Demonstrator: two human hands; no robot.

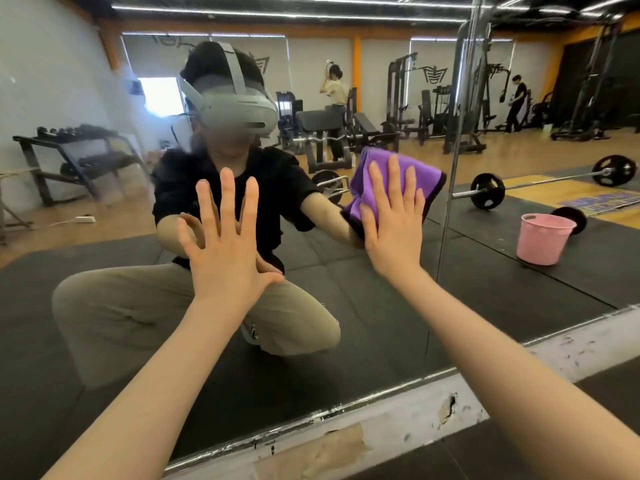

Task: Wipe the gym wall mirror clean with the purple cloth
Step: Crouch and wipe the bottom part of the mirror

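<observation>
The wall mirror fills most of the head view, reaching down to a chipped white base strip. My right hand lies flat with straight fingers on the purple cloth, pressing it against the glass right of centre. The cloth bunches above and to the left of my fingers. My left hand is spread wide, palm flat on the bare glass to the left. My own crouching reflection sits behind both hands. A vertical seam between mirror panels runs just right of the cloth.
The white base strip with peeled patches runs along the mirror's foot. Reflected in the glass are a pink bucket, a barbell, a dumbbell rack, weight machines and two other people far back.
</observation>
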